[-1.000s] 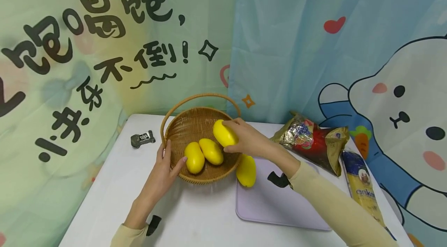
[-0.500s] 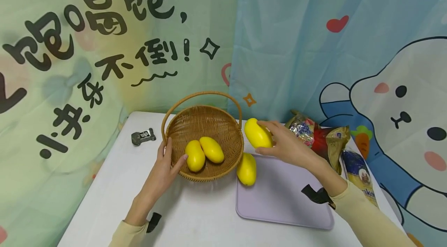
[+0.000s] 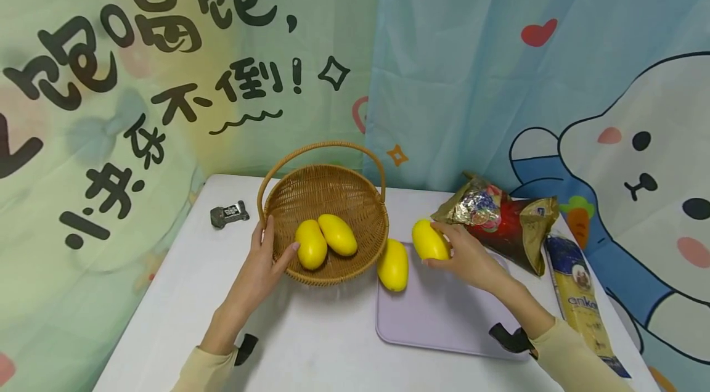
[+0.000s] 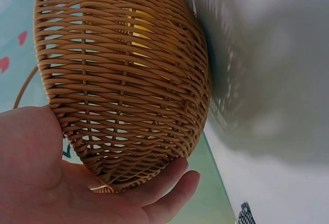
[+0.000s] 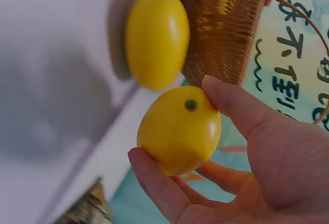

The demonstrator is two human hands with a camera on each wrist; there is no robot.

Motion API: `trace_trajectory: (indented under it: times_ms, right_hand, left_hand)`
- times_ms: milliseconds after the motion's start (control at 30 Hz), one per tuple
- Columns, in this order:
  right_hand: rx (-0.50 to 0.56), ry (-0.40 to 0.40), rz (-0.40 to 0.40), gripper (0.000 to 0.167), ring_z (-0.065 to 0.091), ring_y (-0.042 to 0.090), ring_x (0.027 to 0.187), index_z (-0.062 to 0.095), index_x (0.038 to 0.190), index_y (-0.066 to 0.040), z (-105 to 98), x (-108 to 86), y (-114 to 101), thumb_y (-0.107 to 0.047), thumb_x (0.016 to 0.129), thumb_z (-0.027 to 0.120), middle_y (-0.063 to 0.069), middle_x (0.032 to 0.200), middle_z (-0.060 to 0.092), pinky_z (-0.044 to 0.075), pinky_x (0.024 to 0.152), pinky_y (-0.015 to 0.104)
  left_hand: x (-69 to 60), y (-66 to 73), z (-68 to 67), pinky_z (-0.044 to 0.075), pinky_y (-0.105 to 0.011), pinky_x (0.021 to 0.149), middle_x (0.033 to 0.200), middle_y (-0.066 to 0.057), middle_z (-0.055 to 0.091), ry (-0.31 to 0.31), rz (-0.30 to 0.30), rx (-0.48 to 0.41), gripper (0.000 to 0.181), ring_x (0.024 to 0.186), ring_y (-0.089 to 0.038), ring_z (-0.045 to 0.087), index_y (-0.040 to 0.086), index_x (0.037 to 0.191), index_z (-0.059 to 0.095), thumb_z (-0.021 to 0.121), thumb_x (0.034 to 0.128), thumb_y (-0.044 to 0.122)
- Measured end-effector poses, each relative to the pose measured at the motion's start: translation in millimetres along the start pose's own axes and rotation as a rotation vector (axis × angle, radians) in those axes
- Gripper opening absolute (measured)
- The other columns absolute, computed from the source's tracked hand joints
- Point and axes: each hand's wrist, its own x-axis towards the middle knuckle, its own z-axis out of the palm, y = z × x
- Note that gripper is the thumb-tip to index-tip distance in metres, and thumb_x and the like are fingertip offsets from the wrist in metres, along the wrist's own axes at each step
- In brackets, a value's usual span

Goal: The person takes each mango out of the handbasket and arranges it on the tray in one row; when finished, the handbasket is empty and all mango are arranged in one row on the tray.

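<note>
A person sits or stands at a white table, both forearms stretched forward, the cream sleeves ending short of the wrists. The left hand is half open around the near left side of a wicker basket, thumb at the rim and fingers against the outer wall. The right hand, its forearm slanting inward, pinches a mango between thumb and fingertips, the fingers bent and the palm off the fruit. That mango is over the far part of a lilac tray; whether the two touch cannot be told. Between the right hand and the basket, a second mango lies at the tray's corner. Inside the basket, just right of the left thumb, two more mangoes lie side by side. Beyond the right hand is a red and gold bag; to that hand's right lies a blue and yellow packet. Beyond the left hand, off to its left, is a small grey object
</note>
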Motion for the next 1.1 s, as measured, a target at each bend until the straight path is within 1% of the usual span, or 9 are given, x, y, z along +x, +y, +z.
trace_trajectory:
  times_ms: [100, 200, 367, 467, 633, 767, 933, 1100]
  right_hand:
    - [0.021, -0.029, 0.054, 0.081, 0.059, 0.034, 0.108, 0.045, 0.148, 0.003, 14.2, -2.8, 8.7, -0.035, 0.087, 0.081, 0.028, 0.133, 0.055, 0.053, 0.095, 0.054]
    - [0.042, -0.023, 0.083, 0.081, 0.058, 0.034, 0.107, 0.046, 0.146, 0.005, 27.9, -3.7, 15.1, -0.035, 0.086, 0.082, 0.029, 0.13, 0.055, 0.052, 0.093, 0.053]
    - [0.04, 0.002, 0.127, 0.084, 0.057, 0.034, 0.106, 0.045, 0.147, 0.006, 44.1, -5.3, 18.0, -0.036, 0.085, 0.083, 0.031, 0.133, 0.053, 0.05, 0.094, 0.052]
    - [0.044, 0.018, 0.14, 0.087, 0.057, 0.035, 0.108, 0.042, 0.149, 0.005, 50.5, -7.5, 18.1, -0.037, 0.085, 0.083, 0.032, 0.136, 0.05, 0.05, 0.096, 0.055]
    - [0.062, 0.043, 0.13, 0.09, 0.056, 0.042, 0.117, 0.041, 0.149, 0.005, 58.9, -12.4, 16.6, -0.039, 0.084, 0.084, 0.035, 0.139, 0.046, 0.047, 0.101, 0.06]
    - [0.06, 0.054, 0.136, 0.089, 0.056, 0.044, 0.121, 0.041, 0.149, 0.005, 63.8, -15.0, 15.3, -0.038, 0.084, 0.084, 0.035, 0.14, 0.045, 0.046, 0.102, 0.061]
    - [0.031, 0.058, 0.165, 0.092, 0.058, 0.042, 0.117, 0.04, 0.151, 0.002, 67.0, -15.1, 12.6, -0.042, 0.083, 0.084, 0.032, 0.141, 0.045, 0.049, 0.097, 0.059]
    - [0.005, 0.063, 0.182, 0.094, 0.06, 0.04, 0.114, 0.041, 0.151, 0.0, 67.5, -15.1, 9.8, -0.046, 0.081, 0.084, 0.031, 0.141, 0.046, 0.052, 0.09, 0.057]
  left_hand:
    - [0.5, 0.1, 0.7, 0.036, -0.059, 0.115, 0.169, -0.024, -0.001, -0.005, -0.004, -0.004, 0.094, 0.148, -0.048, 0.031, 0.006, 0.164, 0.005, 0.049, 0.1011, 0.06]
    - [0.5, -0.4, 1.1, 0.037, -0.059, 0.114, 0.169, -0.024, 0.0, -0.003, -0.003, -0.002, 0.094, 0.148, -0.048, 0.031, 0.005, 0.164, 0.005, 0.05, 0.1011, 0.06]
    - [0.0, -1.9, 1.9, 0.037, -0.059, 0.115, 0.168, -0.024, 0.001, 0.005, 0.001, -0.003, 0.094, 0.148, -0.048, 0.031, 0.004, 0.163, 0.006, 0.05, 0.1012, 0.06]
    - [-0.3, -2.4, 2.4, 0.036, -0.059, 0.115, 0.168, -0.024, 0.001, 0.006, 0.001, -0.006, 0.094, 0.148, -0.047, 0.03, 0.004, 0.163, 0.006, 0.051, 0.1014, 0.058]
    - [-0.9, -2.7, 2.6, 0.036, -0.059, 0.115, 0.168, -0.024, 0.001, 0.007, 0.003, -0.01, 0.093, 0.148, -0.047, 0.03, 0.004, 0.163, 0.006, 0.052, 0.1015, 0.057]
    - [-1.3, -2.5, 2.2, 0.036, -0.059, 0.115, 0.169, -0.024, 0.001, 0.008, 0.004, -0.009, 0.093, 0.148, -0.047, 0.031, 0.004, 0.163, 0.006, 0.052, 0.1015, 0.057]
    - [-1.1, -1.5, 1.3, 0.036, -0.06, 0.115, 0.169, -0.023, 0.001, 0.012, 0.008, -0.009, 0.092, 0.148, -0.047, 0.031, 0.005, 0.163, 0.007, 0.052, 0.1018, 0.056]
    - [-0.4, -0.8, 0.7, 0.037, -0.06, 0.114, 0.169, -0.023, 0.001, 0.011, 0.008, -0.003, 0.092, 0.148, -0.047, 0.032, 0.004, 0.163, 0.007, 0.052, 0.102, 0.056]
